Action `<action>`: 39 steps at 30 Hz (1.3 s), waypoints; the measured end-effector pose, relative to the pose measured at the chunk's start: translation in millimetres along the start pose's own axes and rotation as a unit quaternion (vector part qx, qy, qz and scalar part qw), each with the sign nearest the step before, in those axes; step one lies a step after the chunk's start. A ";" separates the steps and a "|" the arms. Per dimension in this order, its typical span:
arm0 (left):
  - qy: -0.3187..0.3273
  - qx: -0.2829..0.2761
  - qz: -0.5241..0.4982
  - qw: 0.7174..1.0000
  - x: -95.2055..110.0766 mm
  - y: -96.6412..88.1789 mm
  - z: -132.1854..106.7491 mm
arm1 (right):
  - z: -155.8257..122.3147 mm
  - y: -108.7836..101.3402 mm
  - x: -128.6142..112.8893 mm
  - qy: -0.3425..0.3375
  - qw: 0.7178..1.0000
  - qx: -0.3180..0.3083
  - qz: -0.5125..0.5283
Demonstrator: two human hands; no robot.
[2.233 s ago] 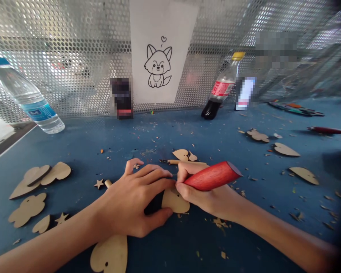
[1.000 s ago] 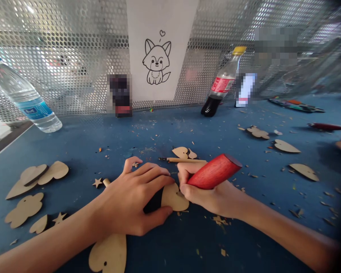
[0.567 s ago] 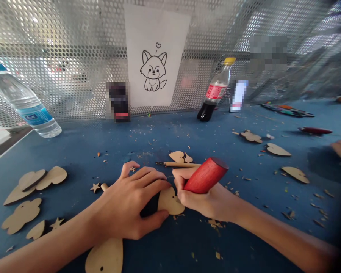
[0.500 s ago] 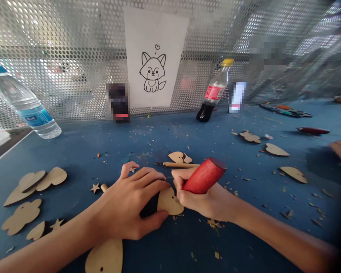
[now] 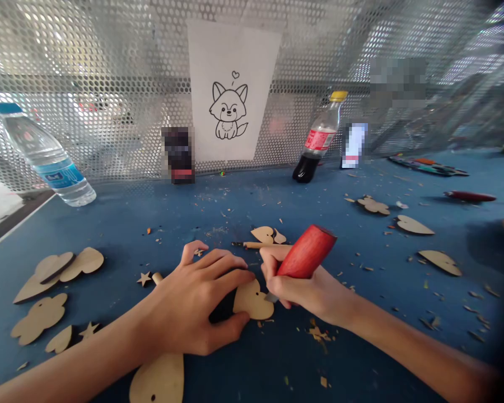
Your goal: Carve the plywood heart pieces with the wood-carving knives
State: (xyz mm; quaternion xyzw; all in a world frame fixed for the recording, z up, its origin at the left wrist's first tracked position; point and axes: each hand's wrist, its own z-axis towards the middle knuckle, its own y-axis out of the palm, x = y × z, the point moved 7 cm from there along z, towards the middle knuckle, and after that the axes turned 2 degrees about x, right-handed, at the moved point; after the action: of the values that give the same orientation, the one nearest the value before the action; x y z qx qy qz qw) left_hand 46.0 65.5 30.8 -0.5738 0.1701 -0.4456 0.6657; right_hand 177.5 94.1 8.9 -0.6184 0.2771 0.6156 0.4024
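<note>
Grip: your left hand (image 5: 193, 302) clamps the wooden heart cutout (image 5: 252, 300), steadying it | your right hand (image 5: 313, 288) wraps a red-handled carving knife (image 5: 306, 252), tip at its edge | Place: on the blue table (image 5: 109, 224)

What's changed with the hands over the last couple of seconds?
The right hand has turned the red-handled carving knife more upright, its handle tipping up and away, and the small blade now shows at the edge of the wooden heart. Nothing was taken up or let go. The left hand still grips the heart, and the wooden cut-outs on the blue table lie as they were.
</note>
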 end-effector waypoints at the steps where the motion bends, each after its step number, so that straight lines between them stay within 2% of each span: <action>1: 0.000 -0.001 -0.001 1.000 0.2 0.2 -0.4 | -0.5 -1.0 2.0 0.004 1.000 -0.001 0.014; 10: -0.018 0.046 0.007 0.999 -3.2 -2.4 -4.6 | -1.6 -4.7 6.8 0.015 1.000 0.010 0.016; 17: -0.086 0.080 0.054 0.992 -11.7 -3.6 -6.1 | 0.5 -4.4 8.5 0.021 1.000 0.017 0.012; 24: -0.048 0.066 0.039 0.996 -6.8 -3.1 -5.7 | 0.7 -5.4 6.2 0.015 0.999 0.033 0.008; 31: -0.056 0.053 0.045 0.996 -9.2 0.8 -4.8 | -1.3 -4.8 0.8 0.001 0.999 0.041 -0.018; 39: -0.057 0.061 0.043 0.996 -7.3 -2.8 -3.9 | 0.3 -7.6 5.5 0.009 0.999 0.043 -0.021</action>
State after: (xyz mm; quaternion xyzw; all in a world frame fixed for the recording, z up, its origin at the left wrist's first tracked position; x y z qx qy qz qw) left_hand 38.1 69.0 30.2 -0.5489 0.1285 -0.3928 0.7266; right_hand 184.2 99.2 4.7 -0.6116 0.2941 0.5888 0.4391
